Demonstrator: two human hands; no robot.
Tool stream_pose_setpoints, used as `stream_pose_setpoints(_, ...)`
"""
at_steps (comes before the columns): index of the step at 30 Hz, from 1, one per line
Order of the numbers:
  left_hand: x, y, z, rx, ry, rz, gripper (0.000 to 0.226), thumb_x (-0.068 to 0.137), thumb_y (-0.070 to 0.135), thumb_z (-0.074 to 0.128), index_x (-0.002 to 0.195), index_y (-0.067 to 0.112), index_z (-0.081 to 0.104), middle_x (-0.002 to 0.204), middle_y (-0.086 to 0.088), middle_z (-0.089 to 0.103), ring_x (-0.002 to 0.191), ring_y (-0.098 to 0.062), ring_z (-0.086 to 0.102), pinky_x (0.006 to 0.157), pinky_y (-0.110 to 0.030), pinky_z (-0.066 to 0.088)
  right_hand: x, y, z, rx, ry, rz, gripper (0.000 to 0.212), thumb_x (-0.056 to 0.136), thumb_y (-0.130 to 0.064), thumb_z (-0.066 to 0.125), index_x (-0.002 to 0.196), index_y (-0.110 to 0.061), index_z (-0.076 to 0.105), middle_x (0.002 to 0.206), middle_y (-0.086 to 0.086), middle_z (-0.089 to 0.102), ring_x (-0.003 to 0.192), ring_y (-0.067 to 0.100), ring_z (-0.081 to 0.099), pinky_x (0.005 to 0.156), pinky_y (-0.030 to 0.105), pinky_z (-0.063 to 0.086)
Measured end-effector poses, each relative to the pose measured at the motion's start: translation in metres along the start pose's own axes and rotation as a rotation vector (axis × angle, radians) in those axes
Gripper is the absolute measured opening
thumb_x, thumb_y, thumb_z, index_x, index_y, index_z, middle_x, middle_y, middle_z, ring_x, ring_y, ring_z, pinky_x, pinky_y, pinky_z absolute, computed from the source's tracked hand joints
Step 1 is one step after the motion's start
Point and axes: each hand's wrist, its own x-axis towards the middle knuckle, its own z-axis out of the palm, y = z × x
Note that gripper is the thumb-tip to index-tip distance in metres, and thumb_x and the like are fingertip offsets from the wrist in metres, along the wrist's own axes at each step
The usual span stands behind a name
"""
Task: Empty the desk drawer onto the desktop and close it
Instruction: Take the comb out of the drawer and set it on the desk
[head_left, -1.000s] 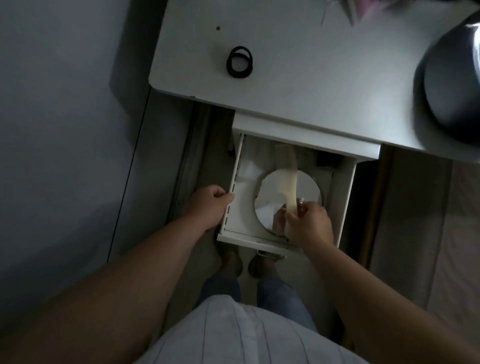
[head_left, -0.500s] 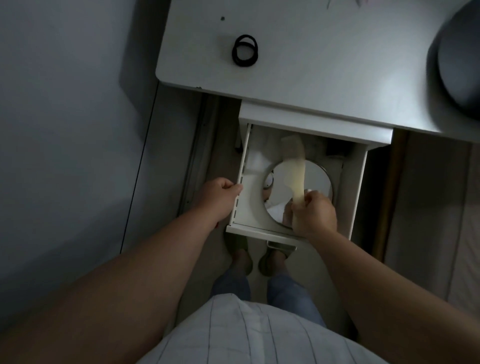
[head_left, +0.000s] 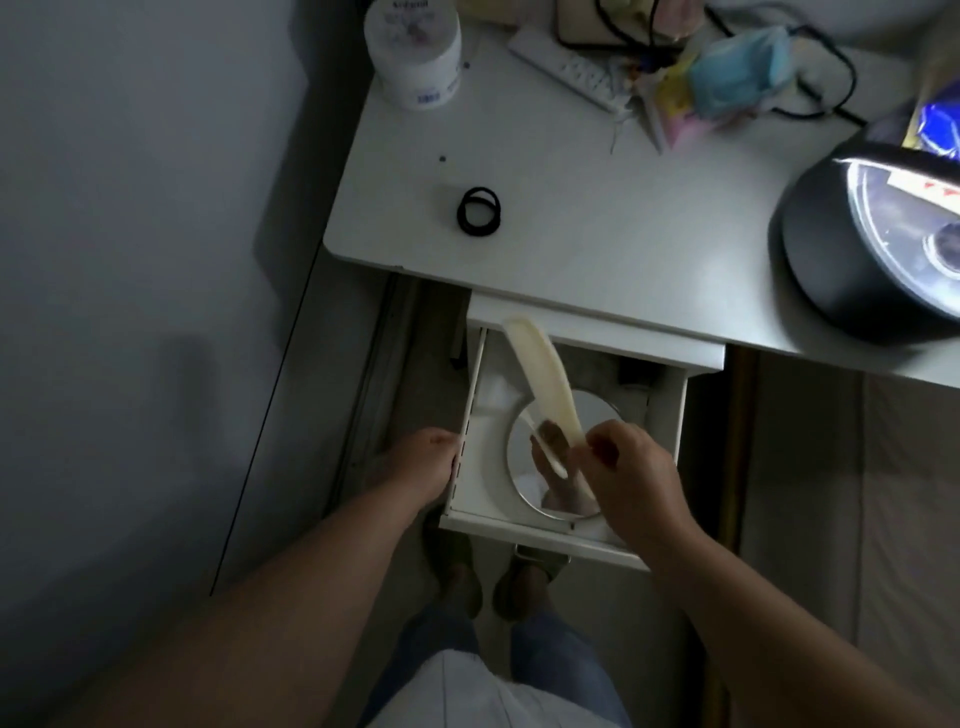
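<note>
The white desk drawer (head_left: 561, 535) stands pulled out below the white desktop (head_left: 597, 208). My right hand (head_left: 631, 473) is shut on the near end of a long cream comb (head_left: 540, 374), which is lifted above the drawer and points up toward the desk edge. Under it a round mirror (head_left: 524, 452) lies flat in the drawer and reflects the comb and my fingers. White paper (head_left: 493, 395) lies at the drawer's back left. My left hand (head_left: 421, 462) grips the drawer's left wall.
On the desktop lie black hair ties (head_left: 479, 212), a white jar (head_left: 413, 49), a white remote (head_left: 566, 70), a blue face mask (head_left: 737, 67) among cables and packets, and a large black round lidded container (head_left: 878, 239) at the right. A grey wall is left. My feet stand below the drawer.
My right hand has raised the comb out of the drawer and tilted its far end left, toward the desk. The view has tipped up and shows more of the desktop. My left hand stayed put.
</note>
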Motion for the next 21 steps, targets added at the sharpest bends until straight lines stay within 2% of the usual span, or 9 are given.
stream_pose_setpoints(3,0.002,0.003,-0.002,0.019,-0.027,-0.005,0.024,0.093,0.02,0.041,0.084,0.013,0.063,0.096,-0.017,0.065,0.095,-0.033,0.061,0.082,-0.038,0.046,0.023,-0.029,-0.015,0.103,0.09,0.019,0.008,0.084,-0.031,0.064,0.083,-0.024,0.059,0.078,-0.008,0.06,0.072,0.009,0.06,0.058,0.017,0.045)
stream_pose_setpoints(5,0.003,0.002,-0.001,0.031,-0.012,-0.007,0.029,0.095,0.02,0.041,0.102,0.007,0.067,0.113,-0.019,0.064,0.109,-0.033,0.059,0.093,-0.037,0.044,0.048,-0.048,-0.026,0.144,0.116,0.031,0.012,0.083,-0.032,0.065,0.089,-0.021,0.063,0.081,-0.004,0.064,0.078,0.016,0.063,0.065,0.027,0.053)
stream_pose_setpoints(6,0.004,-0.001,-0.001,0.02,0.009,-0.017,0.031,0.094,0.022,0.043,0.109,0.008,0.066,0.115,-0.016,0.065,0.109,-0.032,0.059,0.093,-0.036,0.045,0.061,-0.059,-0.031,0.179,0.116,0.038,0.015,0.083,-0.032,0.065,0.091,-0.019,0.064,0.081,-0.003,0.064,0.079,0.017,0.064,0.067,0.031,0.055)
stream_pose_setpoints(8,0.006,-0.003,-0.001,-0.046,0.023,-0.041,0.025,0.092,0.026,0.048,0.103,0.014,0.067,0.099,-0.009,0.068,0.096,-0.028,0.062,0.085,-0.034,0.048,0.085,-0.079,-0.039,0.237,0.113,0.059,0.017,0.083,-0.031,0.066,0.093,-0.016,0.064,0.078,-0.005,0.061,0.075,0.013,0.061,0.065,0.028,0.054)
stream_pose_setpoints(10,0.009,-0.006,-0.001,-0.088,0.02,-0.041,0.014,0.09,0.025,0.052,0.091,0.018,0.064,0.084,-0.002,0.064,0.085,-0.023,0.06,0.074,-0.029,0.045,0.105,-0.093,-0.044,0.292,0.129,0.098,0.012,0.082,-0.028,0.067,0.083,-0.016,0.064,0.074,-0.005,0.06,0.074,0.014,0.06,0.07,0.03,0.055)
stream_pose_setpoints(12,0.013,-0.009,-0.001,-0.101,0.025,-0.035,0.011,0.089,0.025,0.055,0.09,0.02,0.065,0.08,0.0,0.063,0.08,-0.019,0.059,0.066,-0.025,0.043,0.121,-0.102,-0.045,0.32,0.142,0.132,0.016,0.081,-0.025,0.069,0.069,-0.019,0.06,0.071,-0.003,0.06,0.072,0.016,0.059,0.075,0.034,0.055)
stream_pose_setpoints(18,0.018,-0.009,-0.004,-0.146,0.031,-0.052,0.014,0.085,0.023,0.062,0.093,0.014,0.071,0.091,-0.008,0.069,0.086,-0.021,0.061,0.079,-0.029,0.047,0.141,-0.112,-0.036,0.209,0.194,0.173,0.026,0.08,-0.029,0.068,0.057,-0.023,0.057,0.08,0.006,0.069,0.08,0.024,0.069,0.083,0.038,0.057)
stream_pose_setpoints(20,0.02,-0.01,-0.003,-0.159,0.027,-0.048,0.007,0.084,0.023,0.063,0.077,0.023,0.067,0.09,-0.009,0.07,0.084,-0.022,0.062,0.084,-0.036,0.053,0.143,-0.114,-0.033,0.181,0.208,0.183,0.028,0.079,-0.029,0.068,0.054,-0.023,0.057,0.083,0.009,0.073,0.084,0.026,0.071,0.084,0.039,0.057)
stream_pose_setpoints(21,0.022,-0.011,-0.003,-0.165,0.03,-0.05,0.013,0.083,0.022,0.064,0.071,0.027,0.063,0.088,-0.009,0.07,0.083,-0.022,0.062,0.088,-0.041,0.054,0.144,-0.115,-0.033,0.162,0.213,0.182,0.028,0.079,-0.029,0.067,0.054,-0.023,0.057,0.084,0.011,0.074,0.085,0.027,0.07,0.084,0.039,0.056)
